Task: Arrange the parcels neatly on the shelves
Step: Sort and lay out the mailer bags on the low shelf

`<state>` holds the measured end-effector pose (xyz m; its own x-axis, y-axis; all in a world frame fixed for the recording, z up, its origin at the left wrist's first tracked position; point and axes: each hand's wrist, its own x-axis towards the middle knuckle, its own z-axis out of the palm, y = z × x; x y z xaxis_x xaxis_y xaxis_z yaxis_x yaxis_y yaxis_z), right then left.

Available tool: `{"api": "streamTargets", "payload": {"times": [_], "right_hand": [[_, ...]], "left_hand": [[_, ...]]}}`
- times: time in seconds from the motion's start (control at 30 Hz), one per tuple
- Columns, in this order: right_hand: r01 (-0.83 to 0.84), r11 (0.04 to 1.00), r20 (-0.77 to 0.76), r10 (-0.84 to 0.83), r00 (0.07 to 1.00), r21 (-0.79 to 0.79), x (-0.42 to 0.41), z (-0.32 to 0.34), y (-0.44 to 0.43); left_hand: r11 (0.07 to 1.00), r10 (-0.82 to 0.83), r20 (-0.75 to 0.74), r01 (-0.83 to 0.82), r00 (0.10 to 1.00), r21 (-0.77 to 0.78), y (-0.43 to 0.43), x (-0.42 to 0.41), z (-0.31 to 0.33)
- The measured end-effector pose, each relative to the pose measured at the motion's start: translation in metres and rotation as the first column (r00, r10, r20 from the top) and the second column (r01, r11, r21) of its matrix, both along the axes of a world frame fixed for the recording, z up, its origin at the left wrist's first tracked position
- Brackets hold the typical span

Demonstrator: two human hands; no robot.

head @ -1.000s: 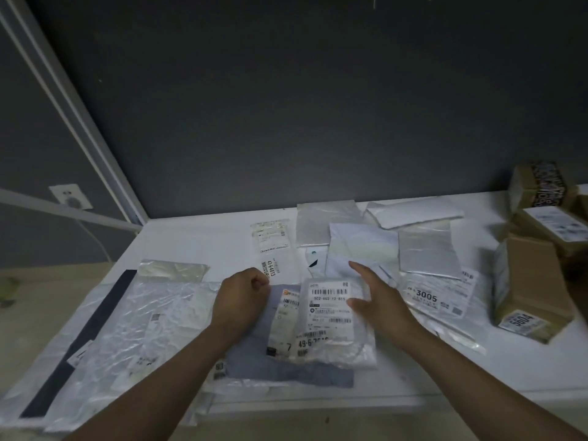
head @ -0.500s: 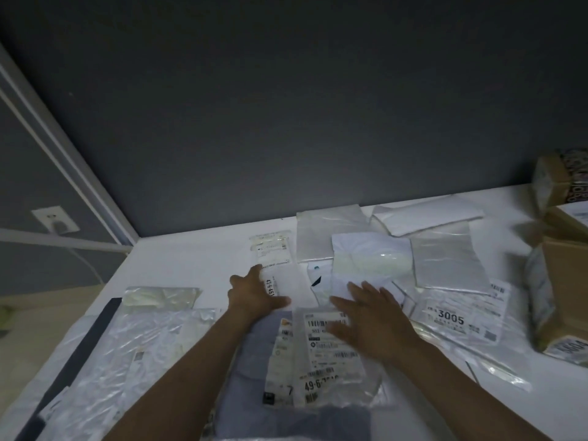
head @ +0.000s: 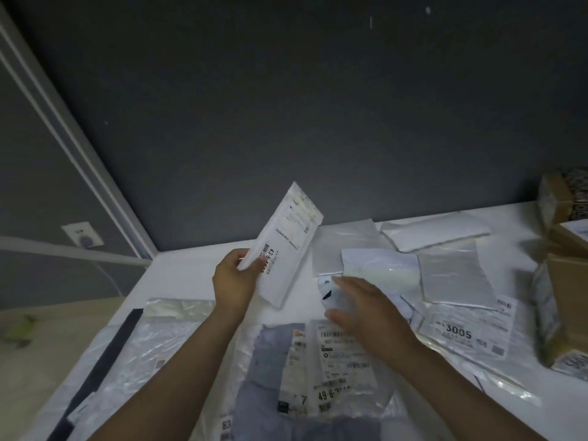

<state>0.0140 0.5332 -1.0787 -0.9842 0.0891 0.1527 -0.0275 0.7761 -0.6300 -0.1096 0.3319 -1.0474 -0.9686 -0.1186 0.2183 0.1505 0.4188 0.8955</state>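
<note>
Grip, L: left hand (head: pixel 235 281) has its fingers curled round the lower-left edge of the slim white parcel (head: pixel 283 246), thumb on the printed face, so it's def gripping it.
Parcel pos: lifted clear off the shelf (head: pixel 184 281), tilted w/ its top end leaning right, up over the back-left part in front of the dark wall (head: pixel 318 106). Label text runs sideways, "43-6" something, rest too blurry.
Grip, R: right hand (head: pixel 366 307) isn't holding anything, fingers straight-ish and spread, palm down. It's over the middle of the shelf, fingertips above a small white pouch (head: pixel 327 289) w/ blue + black marks. Can't tell if it's actually touching.
Front edge: clear poly parcel (head: pixel 343 370) w/ a long label ("49-6…") lies on top of a blue-grey garment bag (head: pixel 270 393). R wrist passes over its right side.
Front-left: big crinkly clear bag (head: pixel 152 345) w/ a black strip (head: pixel 105 354) along its left side, reaching the left edge.
Back middle: rear silver mailer (head: pixel 343 246), white mailer (head: pixel 378 268) and right silver mailer (head: pixel 451 275) all overlap. White envelope (head: pixel 436 230) sits behind them near the back edge.
Right side: flat parcel w/ "3005" label (head: pixel 461 332), partly under the right silver mailer. Cardboard boxes (head: pixel 569 297) are piled at the right edge.
Bkgd: wall outlet (head: pixel 82 238) off to the left of the shelf.
</note>
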Motion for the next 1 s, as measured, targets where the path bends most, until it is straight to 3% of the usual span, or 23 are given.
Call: {"api": "streamTargets", "payload": {"times": [0.2, 0.37, 0.53, 0.6, 0.67, 0.73, 0.83, 0.9, 1.0], "right_hand": [[0.144, 0.987, -0.355, -0.111, 0.928, 0.070, 0.002, 0.038, -0.011], [0.213, 0.970, -0.238, -0.180, 0.954, 0.118, 0.008, 0.054, -0.004], [0.230, 0.953, -0.313, -0.162, 0.936, 0.195, 0.022, 0.058, -0.007], [0.206, 0.953, -0.313, -0.130, 0.941, 0.224, 0.026, 0.065, -0.013], [0.162, 0.963, -0.203, -0.118, 0.972, 0.215, 0.028, 0.072, -0.021], [0.138, 0.987, -0.048, -0.134, 0.990, 0.087, 0.027, 0.074, -0.029], [0.169, 0.940, 0.027, -0.169, 0.985, -0.295, 0.027, 0.072, -0.041], [0.204, 0.805, 0.094, -0.183, 0.979, -0.557, 0.031, 0.070, -0.052], [0.203, 0.647, 0.164, -0.121, 0.979, -0.735, 0.038, 0.066, -0.072]], "left_hand": [[0.979, -0.200, 0.004, 0.200, 0.980, 0.038, -0.028, 0.044, 0.039], [0.922, -0.339, 0.078, 0.348, 0.938, -0.171, -0.049, 0.067, 0.069], [0.859, -0.379, 0.090, 0.386, 0.921, -0.336, -0.071, 0.076, 0.094], [0.832, -0.406, 0.118, 0.420, 0.906, -0.362, -0.076, 0.081, 0.098], [0.864, -0.374, 0.083, 0.379, 0.924, -0.332, -0.082, 0.083, 0.097], [0.944, -0.261, 0.005, 0.256, 0.965, -0.210, -0.088, 0.079, 0.092], [0.996, -0.057, -0.029, 0.058, 0.998, 0.064, -0.092, 0.078, 0.083], [0.997, -0.013, 0.089, 0.006, 0.996, 0.076, -0.090, 0.085, 0.074], [0.965, -0.205, 0.353, 0.129, 0.913, 0.227, -0.091, 0.094, 0.056]]}}
